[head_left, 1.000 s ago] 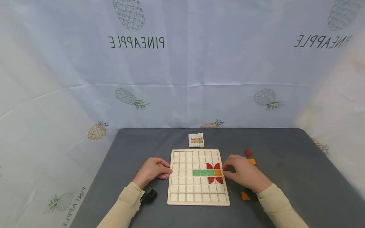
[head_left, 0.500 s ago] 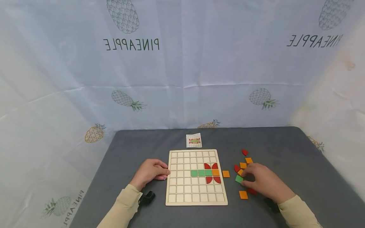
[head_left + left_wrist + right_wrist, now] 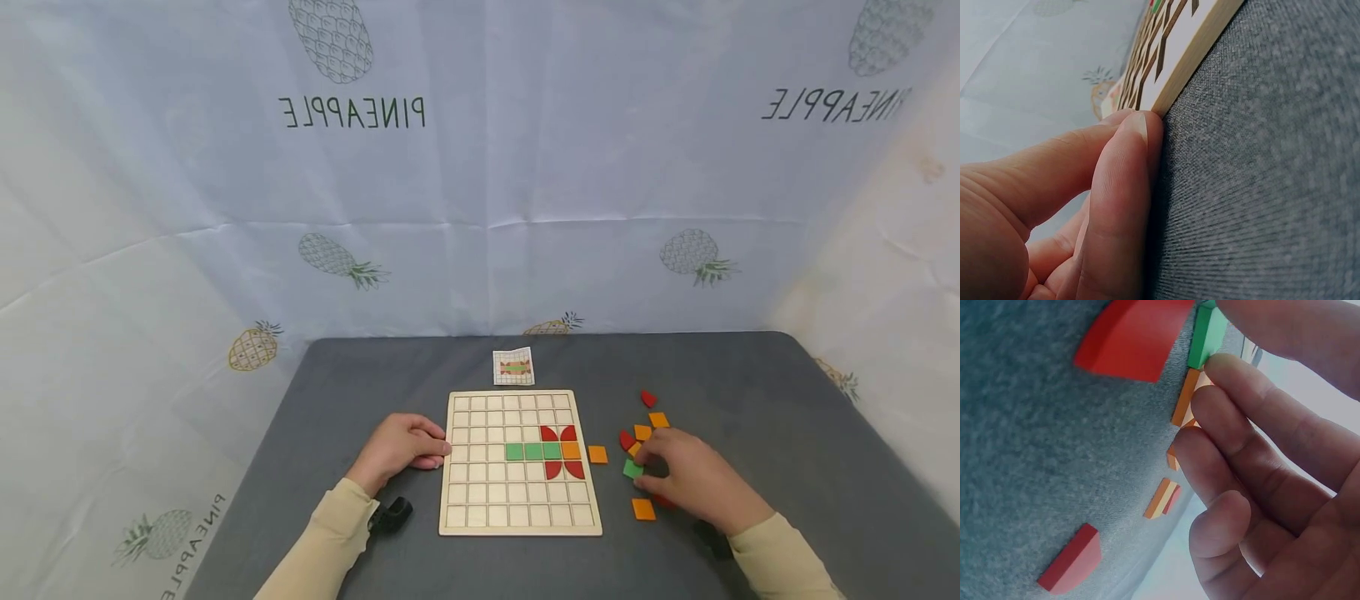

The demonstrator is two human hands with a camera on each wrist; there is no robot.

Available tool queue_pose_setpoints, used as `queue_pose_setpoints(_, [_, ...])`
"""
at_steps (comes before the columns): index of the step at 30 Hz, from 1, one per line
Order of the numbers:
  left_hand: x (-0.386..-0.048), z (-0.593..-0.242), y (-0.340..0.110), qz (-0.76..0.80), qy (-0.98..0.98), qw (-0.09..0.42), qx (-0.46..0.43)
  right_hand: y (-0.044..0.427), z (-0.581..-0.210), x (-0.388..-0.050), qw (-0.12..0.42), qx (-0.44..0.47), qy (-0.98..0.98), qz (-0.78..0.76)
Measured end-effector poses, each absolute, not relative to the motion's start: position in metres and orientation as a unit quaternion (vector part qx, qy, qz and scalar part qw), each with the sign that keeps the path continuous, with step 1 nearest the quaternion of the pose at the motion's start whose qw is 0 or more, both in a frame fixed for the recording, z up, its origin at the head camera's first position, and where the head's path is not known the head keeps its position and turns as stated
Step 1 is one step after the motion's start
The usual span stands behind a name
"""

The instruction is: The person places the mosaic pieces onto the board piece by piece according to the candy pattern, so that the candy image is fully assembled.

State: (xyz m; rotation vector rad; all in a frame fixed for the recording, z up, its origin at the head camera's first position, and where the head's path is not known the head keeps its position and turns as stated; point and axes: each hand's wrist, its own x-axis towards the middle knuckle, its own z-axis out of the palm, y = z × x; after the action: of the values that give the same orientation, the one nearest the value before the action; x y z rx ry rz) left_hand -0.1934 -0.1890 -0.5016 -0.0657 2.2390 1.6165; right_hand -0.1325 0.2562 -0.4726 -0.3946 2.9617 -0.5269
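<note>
A wooden grid board (image 3: 487,493) lies flat on the grey table. Three green squares (image 3: 533,451), an orange square (image 3: 571,451) and several red quarter-round pieces (image 3: 568,434) occupy cells on its right half. My left hand (image 3: 401,446) grips the board's left edge between thumb and fingertips, seen close up in the left wrist view. Right of the board, my right hand (image 3: 690,479) holds a loose green square tile (image 3: 632,469) by its edges, thumb on one side and index fingertip on the other. The tile still rests on the table. My other right fingers are loosely curled.
Loose orange squares (image 3: 643,509) and red pieces (image 3: 648,398) lie around my right hand; another orange tile (image 3: 597,455) sits beside the board's right edge. Behind the board lies a small pattern card (image 3: 513,367). A white pineapple-print cloth (image 3: 487,167) hangs behind the table.
My right hand has moved right, from the board's right edge to the loose tiles, and reached the green one. An orange tile beside the board is now visible. My left hand stays put.
</note>
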Motion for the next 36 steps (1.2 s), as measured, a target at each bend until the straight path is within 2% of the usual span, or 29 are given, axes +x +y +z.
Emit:
queue_pose_setpoints(23, [-0.192, -0.500, -0.189, 0.578, 0.795, 0.186, -0.020, 0.247, -0.472, -0.139, 0.052, -0.138, 0.975, -0.164])
queue_pose_setpoints(31, [-0.191, -0.500, -0.191, 0.581, 0.793, 0.184, -0.018, 0.220, -0.466, -0.159, 0.033, -0.171, 0.963, -0.207])
queue_pose_setpoints(36, [-0.191, -0.500, -0.189, 0.586, 0.788, 0.185, -0.014, 0.189, -0.464, -0.178, 0.055, -0.171, 0.954, -0.241])
